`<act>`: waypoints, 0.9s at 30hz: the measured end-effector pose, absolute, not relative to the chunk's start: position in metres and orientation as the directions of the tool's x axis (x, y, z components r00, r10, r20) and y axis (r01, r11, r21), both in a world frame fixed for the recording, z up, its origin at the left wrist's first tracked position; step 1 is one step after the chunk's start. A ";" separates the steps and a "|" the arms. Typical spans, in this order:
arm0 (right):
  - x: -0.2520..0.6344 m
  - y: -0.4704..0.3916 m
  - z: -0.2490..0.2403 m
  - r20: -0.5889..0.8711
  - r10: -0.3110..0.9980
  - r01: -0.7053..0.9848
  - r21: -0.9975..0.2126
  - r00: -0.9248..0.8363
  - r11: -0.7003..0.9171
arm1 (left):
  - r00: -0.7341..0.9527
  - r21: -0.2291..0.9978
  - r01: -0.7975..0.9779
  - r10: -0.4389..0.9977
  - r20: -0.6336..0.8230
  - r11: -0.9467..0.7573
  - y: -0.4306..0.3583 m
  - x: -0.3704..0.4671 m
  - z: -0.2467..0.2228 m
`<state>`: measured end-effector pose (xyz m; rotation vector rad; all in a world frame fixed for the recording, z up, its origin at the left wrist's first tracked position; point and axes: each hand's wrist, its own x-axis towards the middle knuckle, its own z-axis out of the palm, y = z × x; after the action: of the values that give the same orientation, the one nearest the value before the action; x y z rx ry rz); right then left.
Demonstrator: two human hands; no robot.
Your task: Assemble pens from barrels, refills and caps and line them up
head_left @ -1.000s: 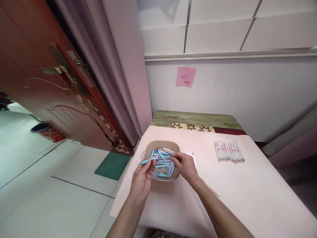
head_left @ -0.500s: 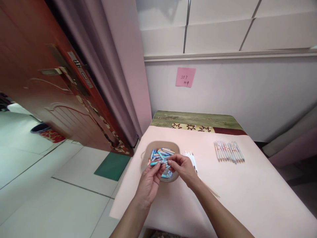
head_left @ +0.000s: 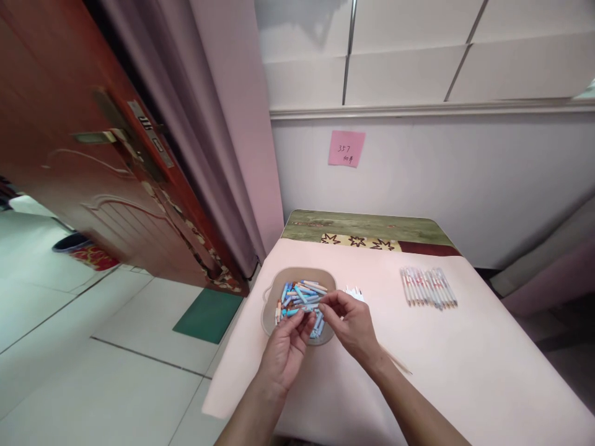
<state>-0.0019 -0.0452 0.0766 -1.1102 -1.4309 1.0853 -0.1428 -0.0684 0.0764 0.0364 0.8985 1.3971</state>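
Note:
A beige basket (head_left: 268, 310) on the pink-covered table holds many blue, orange and brown pen pieces (head_left: 302, 291). Over its near edge, my left hand (head_left: 289, 353) pinches a small light-blue piece between thumb and fingers. My right hand (head_left: 351, 325) meets it from the right, thumb and forefinger closed at the other end of that piece; its fingertips partly hide what they grip. White sticks (head_left: 354, 293) lie just behind my right hand, mostly covered by it. Further right, a row of assembled pens (head_left: 428, 288) lies side by side.
Thin pale sticks (head_left: 395, 359) show beside my right forearm. The table's bare green back edge (head_left: 362, 222) meets the wall, where a pink note (head_left: 346, 148) hangs. A red door (head_left: 125, 186) and a green mat (head_left: 207, 314) are at the left.
The view has shifted slightly. My right hand has moved a little right and down, and my left hand has dropped slightly; both remain together over the basket.

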 end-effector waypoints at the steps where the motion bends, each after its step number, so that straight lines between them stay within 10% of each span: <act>1: -0.003 -0.047 0.078 0.174 0.980 0.128 -0.974 -0.101 0.186 | -0.085 0.511 -0.827 0.847 -0.524 0.233 -0.069 -0.143 0.077; 13: -0.021 -0.026 0.081 -0.003 0.965 -0.059 -0.998 -0.260 -0.019 | -0.020 0.409 -0.881 0.846 -0.533 0.237 -0.069 -0.176 0.081; 16: -0.016 -0.013 0.077 0.067 0.976 0.280 -0.952 -0.206 0.125 | -0.074 0.370 -0.919 0.865 -0.497 0.134 -0.067 -0.195 0.087; 20: -0.017 -0.001 0.070 -0.006 0.941 0.825 -0.483 -0.338 0.294 | -0.095 0.346 -0.932 0.851 -0.516 0.106 -0.067 -0.205 0.091; 27: -0.053 0.006 0.049 -0.180 0.884 0.875 -0.321 -0.431 0.362 | -0.110 0.376 -0.914 0.804 -0.585 0.149 -0.070 -0.202 0.086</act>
<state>-0.0532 0.0065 0.0486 -1.6623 -2.5728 0.5823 -0.2017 -0.0700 0.0860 -0.1703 0.8306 1.4649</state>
